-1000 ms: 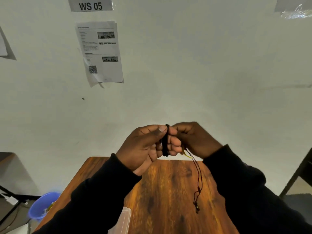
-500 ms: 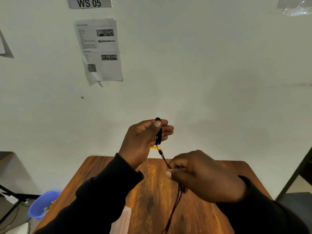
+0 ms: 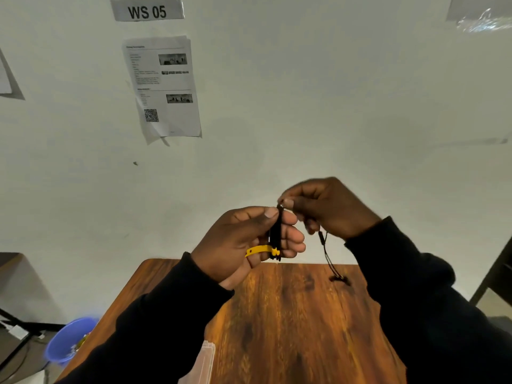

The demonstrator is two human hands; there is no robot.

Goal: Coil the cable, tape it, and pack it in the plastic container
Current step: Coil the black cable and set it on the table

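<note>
My left hand (image 3: 243, 239) holds a narrow bundle of black cable (image 3: 275, 234) upright between thumb and fingers, above the far end of the wooden table (image 3: 291, 328). A yellow tie strip (image 3: 259, 250) sticks out leftward at the bundle's lower end. My right hand (image 3: 329, 206) pinches the cable at the top of the bundle. From it a loose black strand (image 3: 327, 253) hangs down, its small end piece (image 3: 339, 279) blurred just above the table. A clear plastic container (image 3: 203, 361) shows partly at the table's near left, behind my left sleeve.
A white wall with a "WS 05" sign (image 3: 146, 9) and a printed sheet (image 3: 163, 87) stands right behind the table. A blue bucket (image 3: 69, 339) sits on the floor at the left, with cables beside it. A dark frame (image 3: 496, 273) is at the right edge.
My right hand rose from low over the table back up to the top of the bundle, laying another turn on it. The hanging strand is shorter. The yellow tie shows more.
</note>
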